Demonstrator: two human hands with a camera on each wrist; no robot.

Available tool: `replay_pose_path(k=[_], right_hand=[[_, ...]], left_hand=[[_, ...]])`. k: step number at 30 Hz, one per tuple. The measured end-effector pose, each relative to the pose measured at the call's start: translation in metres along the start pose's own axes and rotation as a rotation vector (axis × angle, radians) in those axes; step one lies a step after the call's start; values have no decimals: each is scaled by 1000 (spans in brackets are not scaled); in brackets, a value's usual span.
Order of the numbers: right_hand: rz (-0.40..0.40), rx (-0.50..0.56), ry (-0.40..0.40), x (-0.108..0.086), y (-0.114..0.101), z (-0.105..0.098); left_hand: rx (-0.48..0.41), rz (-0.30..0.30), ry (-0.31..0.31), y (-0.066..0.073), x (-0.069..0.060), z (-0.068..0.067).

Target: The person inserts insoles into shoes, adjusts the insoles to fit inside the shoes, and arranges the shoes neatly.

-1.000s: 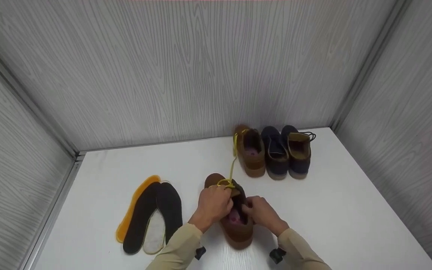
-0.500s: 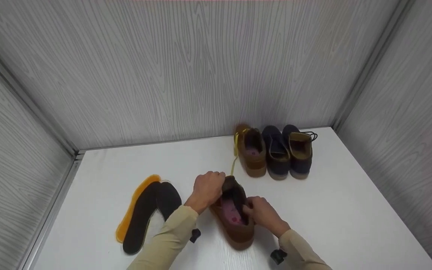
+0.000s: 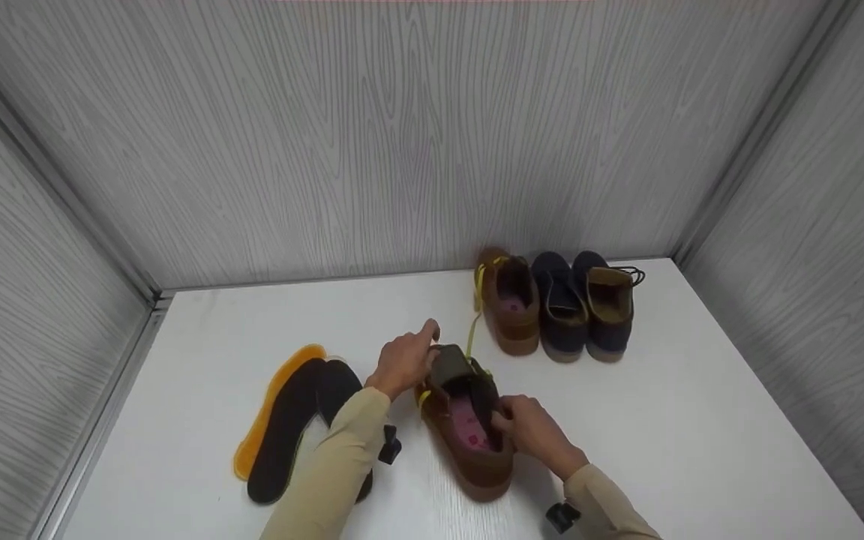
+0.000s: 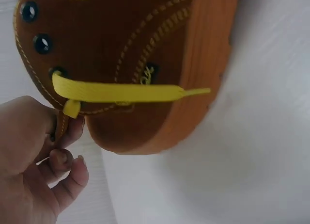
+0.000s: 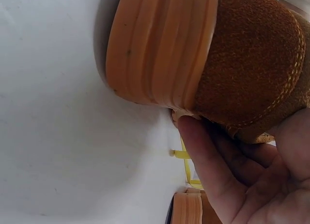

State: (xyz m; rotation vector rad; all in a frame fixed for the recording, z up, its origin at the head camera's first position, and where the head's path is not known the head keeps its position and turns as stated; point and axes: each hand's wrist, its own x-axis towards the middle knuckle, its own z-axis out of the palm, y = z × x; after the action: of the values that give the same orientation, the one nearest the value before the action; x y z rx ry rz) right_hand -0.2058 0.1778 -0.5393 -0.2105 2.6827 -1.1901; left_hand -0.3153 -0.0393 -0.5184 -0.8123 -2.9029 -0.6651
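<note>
A brown shoe (image 3: 469, 465) with yellow laces and a pink insole (image 3: 468, 424) stands on the table, toe away from me. Its tongue (image 3: 451, 366) is pulled up and back. My left hand (image 3: 403, 364) pinches the tongue's edge; in the left wrist view that hand (image 4: 34, 161) has thumb and finger on a stitched brown flap beside the yellow lace (image 4: 121, 92). On the shoe's right side, my right hand (image 3: 541, 433) grips the opening's rim. The right wrist view shows this hand (image 5: 242, 180) with fingers along the suede side (image 5: 247, 59), thumb over the rim.
At the back right stand another brown shoe (image 3: 516, 330) with yellow laces and two dark shoes (image 3: 565, 335) (image 3: 610, 334). Left of my hands lie an orange insole (image 3: 267, 412) and dark insoles (image 3: 286, 427), partly under my left sleeve. Grey panels (image 3: 417, 150) rise around the table.
My left hand has moved from over the laces to the shoe's upper left, and the tongue has come up and back, baring more of the pink insole. My right hand keeps its grip.
</note>
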Motion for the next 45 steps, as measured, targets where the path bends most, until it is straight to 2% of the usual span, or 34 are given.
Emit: replay_pose_path(k=[3,6,10,12,16,22,27,30,35,38,45], right_hand=[[-3,15,-8,0,-1,-1],[-7,39,-20,-1,-2,-2],[-8,58,-32,-2,-4,-2],[-6,54,-30,-2,-4,-2],[-3,38,-19,-1,-3,-1],[2,40,-22,0,-3,0],[22,16,-1,0,0,0],[28,22,2,0,2,-1],[50,75,-12,-2,5,3],[65,96,-6,-4,6,5],[79,106,32,-6,4,7]], left_hand=[[46,37,36,-3,-1,3],[69,36,28,-5,-1,3],[42,-31,-44,-5,1,0],[23,-60,-58,-4,2,-1],[-31,-102,-31,-3,0,0],[-85,-256,0,-1,-10,0],[-122,-273,32,3,-19,-4],[-187,-268,59,5,-27,-7],[-276,-306,98,2,-52,-8],[-267,-344,126,-2,-69,-8],[-179,-400,163,-17,-106,-10]])
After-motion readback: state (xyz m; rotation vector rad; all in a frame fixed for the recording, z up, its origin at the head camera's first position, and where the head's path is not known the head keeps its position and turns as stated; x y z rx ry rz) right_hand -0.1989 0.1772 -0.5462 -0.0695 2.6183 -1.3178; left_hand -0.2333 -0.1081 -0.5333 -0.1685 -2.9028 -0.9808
